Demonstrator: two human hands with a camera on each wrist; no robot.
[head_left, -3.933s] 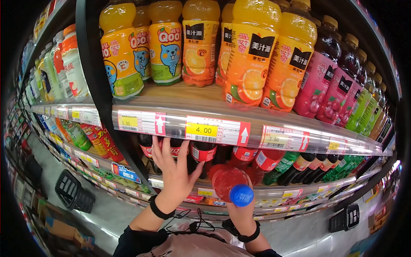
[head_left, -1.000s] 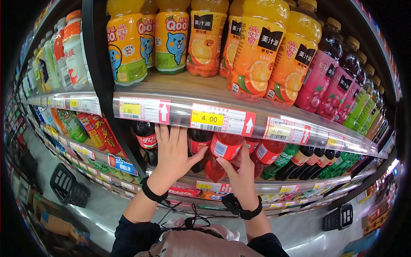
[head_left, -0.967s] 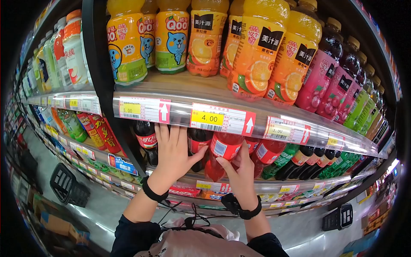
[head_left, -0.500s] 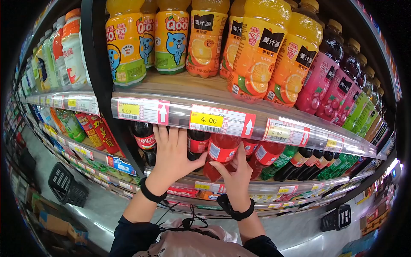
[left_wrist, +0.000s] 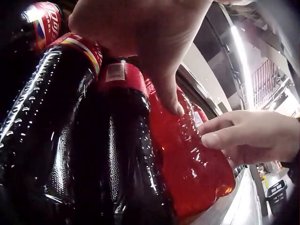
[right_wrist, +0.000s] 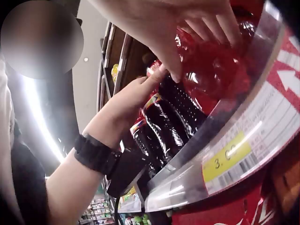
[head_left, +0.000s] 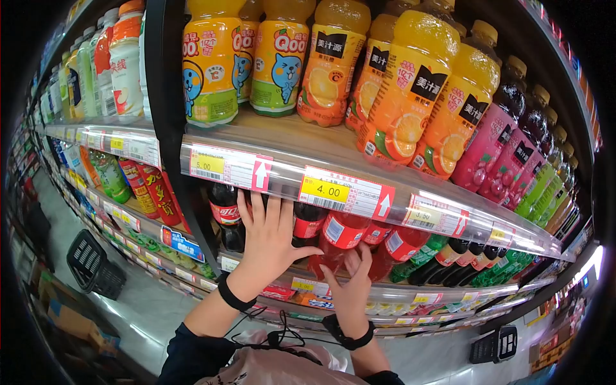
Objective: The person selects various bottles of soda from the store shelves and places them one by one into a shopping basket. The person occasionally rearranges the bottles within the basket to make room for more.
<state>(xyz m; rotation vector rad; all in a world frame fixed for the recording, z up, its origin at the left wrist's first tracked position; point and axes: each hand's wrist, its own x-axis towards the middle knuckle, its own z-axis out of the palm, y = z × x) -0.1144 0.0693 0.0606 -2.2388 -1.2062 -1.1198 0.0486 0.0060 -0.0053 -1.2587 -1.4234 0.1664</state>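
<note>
A bottle of red drink (head_left: 345, 232) with a red label stands on the lower shelf, its top hidden behind the price strip. Low on its front, my right hand (head_left: 350, 292) holds it with thumb and bent fingers. My left hand (head_left: 269, 234) is spread with fingers up in front of the cola bottles (head_left: 224, 215); its thumb reaches sideways to the red bottle. In the left wrist view, the left thumb overlaps the red bottle (left_wrist: 187, 173), with the right hand (left_wrist: 253, 133) at its side. The right wrist view shows the right fingers (right_wrist: 213, 28) lying over the red bottle.
Orange juice bottles (head_left: 404, 96) fill the shelf above, fronted by a clear price strip (head_left: 359, 196). A dark post (head_left: 168, 96) stands left of the hands. More red bottles and green bottles (head_left: 427, 253) continue rightward. Black baskets (head_left: 96, 266) sit on the floor.
The red bottle, earlier tilted outward with its blue cap showing, now stands in the row. My right hand has slid from its label down to its lower part. My left fingers have spread wider.
</note>
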